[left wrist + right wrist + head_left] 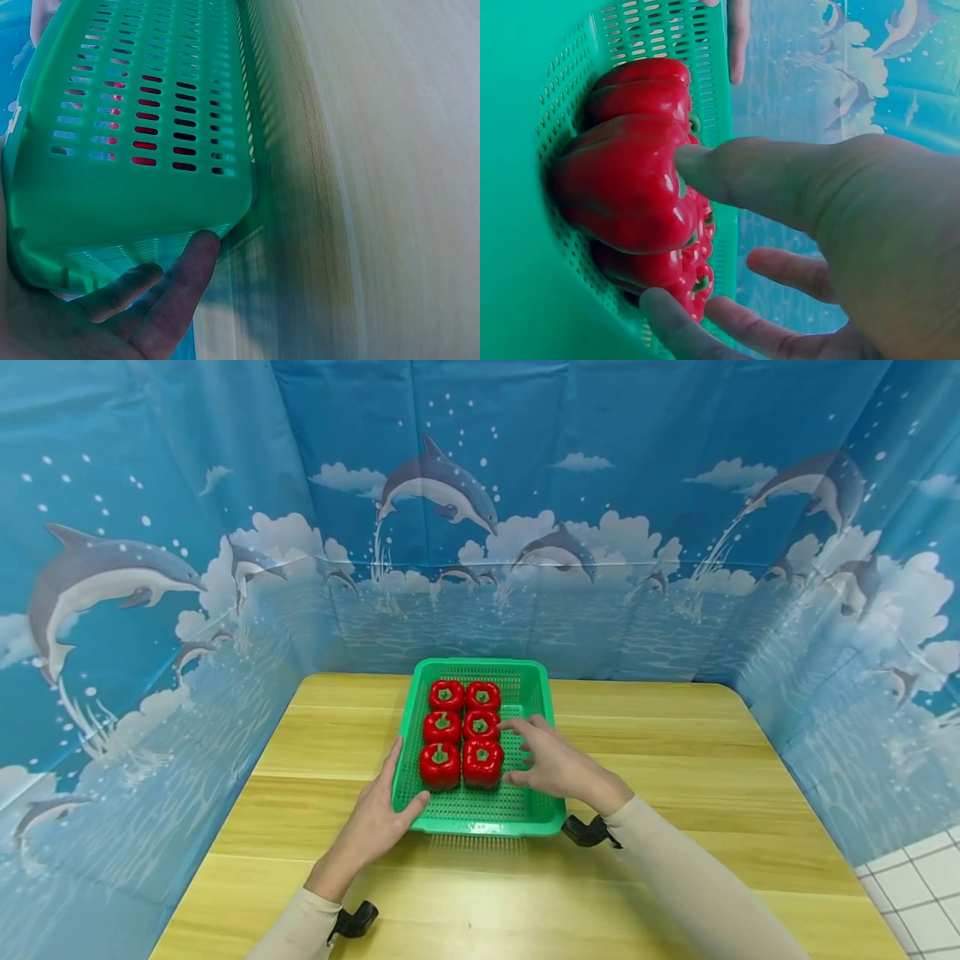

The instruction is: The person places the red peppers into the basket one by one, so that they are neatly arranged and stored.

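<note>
A green plastic basket (487, 828) with slotted walls holds several red bell peppers, stood upright in two rows with green stems up. My left hand (373, 817) grips the basket's near left corner, thumb over the rim and fingers along the outside wall; the left wrist view shows those fingers (176, 296) under the side. Over the basket's right part, my right hand (558, 764) has its fingers spread beside the right row. Its thumb tip is right at the nearest right bell pepper (622, 184), and its fingertips are by the middle right bell pepper (480, 725).
The basket stands on a light wooden table (645, 760), towards its back edge. Behind and on both sides hangs a blue curtain (600, 618) printed with dolphins. Black wrist mounts (588, 832) sit on both forearms. White tiles (918, 877) show at the lower right.
</note>
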Demonstrator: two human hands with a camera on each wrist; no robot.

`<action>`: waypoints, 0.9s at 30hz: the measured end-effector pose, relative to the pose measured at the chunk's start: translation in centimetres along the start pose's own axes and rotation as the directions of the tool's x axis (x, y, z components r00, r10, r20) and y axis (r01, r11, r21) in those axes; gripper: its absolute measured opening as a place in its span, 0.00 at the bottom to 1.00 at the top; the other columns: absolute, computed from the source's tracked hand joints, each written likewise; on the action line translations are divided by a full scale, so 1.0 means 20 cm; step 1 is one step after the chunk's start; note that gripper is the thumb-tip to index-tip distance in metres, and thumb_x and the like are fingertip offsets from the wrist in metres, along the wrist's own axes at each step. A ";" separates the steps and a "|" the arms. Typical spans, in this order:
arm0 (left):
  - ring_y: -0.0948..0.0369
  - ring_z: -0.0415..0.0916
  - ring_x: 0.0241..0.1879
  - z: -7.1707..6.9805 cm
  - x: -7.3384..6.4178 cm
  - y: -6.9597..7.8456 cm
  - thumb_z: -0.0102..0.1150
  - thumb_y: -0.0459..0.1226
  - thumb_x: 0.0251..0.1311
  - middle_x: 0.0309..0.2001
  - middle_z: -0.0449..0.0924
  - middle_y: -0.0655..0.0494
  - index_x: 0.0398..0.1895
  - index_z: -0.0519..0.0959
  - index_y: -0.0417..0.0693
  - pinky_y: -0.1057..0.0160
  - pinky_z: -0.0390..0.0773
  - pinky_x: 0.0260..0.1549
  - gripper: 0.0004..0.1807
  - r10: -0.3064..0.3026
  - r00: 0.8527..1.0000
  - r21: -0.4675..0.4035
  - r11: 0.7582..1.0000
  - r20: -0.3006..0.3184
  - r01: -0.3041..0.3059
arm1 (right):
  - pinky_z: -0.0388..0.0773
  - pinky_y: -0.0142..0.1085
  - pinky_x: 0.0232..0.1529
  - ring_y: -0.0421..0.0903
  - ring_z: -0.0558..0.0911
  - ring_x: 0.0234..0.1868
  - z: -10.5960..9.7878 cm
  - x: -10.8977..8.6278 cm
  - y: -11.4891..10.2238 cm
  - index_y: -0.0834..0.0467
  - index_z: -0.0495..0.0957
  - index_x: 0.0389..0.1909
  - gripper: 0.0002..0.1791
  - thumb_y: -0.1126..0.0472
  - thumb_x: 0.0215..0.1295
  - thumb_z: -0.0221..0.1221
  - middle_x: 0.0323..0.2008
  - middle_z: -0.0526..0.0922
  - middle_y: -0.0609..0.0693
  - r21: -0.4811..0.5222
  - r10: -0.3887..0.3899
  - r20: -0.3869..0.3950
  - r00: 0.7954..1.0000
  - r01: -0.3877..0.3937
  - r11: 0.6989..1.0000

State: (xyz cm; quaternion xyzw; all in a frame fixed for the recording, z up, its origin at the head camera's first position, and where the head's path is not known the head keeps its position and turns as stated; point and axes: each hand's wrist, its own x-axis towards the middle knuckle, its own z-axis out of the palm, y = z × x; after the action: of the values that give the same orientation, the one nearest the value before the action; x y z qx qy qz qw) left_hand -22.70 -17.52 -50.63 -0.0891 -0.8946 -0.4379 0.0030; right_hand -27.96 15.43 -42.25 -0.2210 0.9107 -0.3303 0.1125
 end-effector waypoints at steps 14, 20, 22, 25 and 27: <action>0.32 0.68 0.87 -0.01 -0.01 0.02 0.68 0.48 0.83 0.94 0.59 0.38 1.00 0.42 0.54 0.25 0.71 0.83 0.56 0.000 1.000 -0.005 1.000 0.000 0.000 | 0.89 0.63 0.70 0.70 0.86 0.72 0.02 -0.13 0.03 0.51 0.71 0.87 0.39 0.56 0.81 0.74 0.74 0.77 0.63 0.052 -0.044 -0.135 0.990 0.051 0.997; 0.32 0.67 0.88 -0.01 -0.01 0.02 0.68 0.48 0.83 0.94 0.59 0.39 1.00 0.41 0.55 0.25 0.69 0.84 0.57 -0.003 1.000 -0.001 1.000 0.004 0.003 | 0.89 0.60 0.72 0.66 0.87 0.72 0.03 -0.17 0.05 0.53 0.72 0.87 0.38 0.58 0.82 0.74 0.75 0.76 0.62 0.083 -0.064 -0.195 0.979 0.082 0.993; 0.32 0.67 0.88 0.00 -0.01 0.02 0.68 0.48 0.84 0.94 0.59 0.39 1.00 0.41 0.55 0.25 0.69 0.84 0.56 -0.003 1.000 -0.001 1.000 0.005 0.003 | 0.89 0.59 0.73 0.65 0.86 0.74 0.03 -0.19 0.05 0.53 0.73 0.86 0.37 0.59 0.82 0.73 0.76 0.76 0.62 0.087 -0.073 -0.213 0.974 0.093 0.992; 0.32 0.67 0.88 -0.01 -0.01 0.03 0.68 0.48 0.84 0.94 0.58 0.39 1.00 0.41 0.55 0.25 0.69 0.84 0.56 -0.004 1.000 -0.003 1.000 0.005 0.004 | 0.89 0.57 0.73 0.63 0.86 0.75 0.03 -0.21 0.06 0.51 0.74 0.85 0.35 0.59 0.82 0.73 0.77 0.76 0.60 0.098 -0.071 -0.237 0.969 0.096 0.991; 0.32 0.66 0.89 -0.01 -0.01 0.03 0.68 0.48 0.83 0.94 0.58 0.39 1.00 0.41 0.55 0.25 0.69 0.84 0.57 -0.004 1.000 -0.003 1.000 0.004 0.004 | 0.89 0.57 0.73 0.62 0.85 0.75 0.03 -0.22 0.06 0.50 0.75 0.85 0.34 0.59 0.83 0.73 0.77 0.75 0.60 0.093 -0.081 -0.259 0.963 0.108 0.990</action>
State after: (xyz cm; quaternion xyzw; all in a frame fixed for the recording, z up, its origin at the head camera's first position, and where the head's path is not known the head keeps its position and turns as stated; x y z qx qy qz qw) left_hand -22.38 -17.34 -50.08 -0.0882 -0.8942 -0.4390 0.0002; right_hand -24.39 18.09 -43.24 -0.2137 0.8872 -0.4088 -0.0095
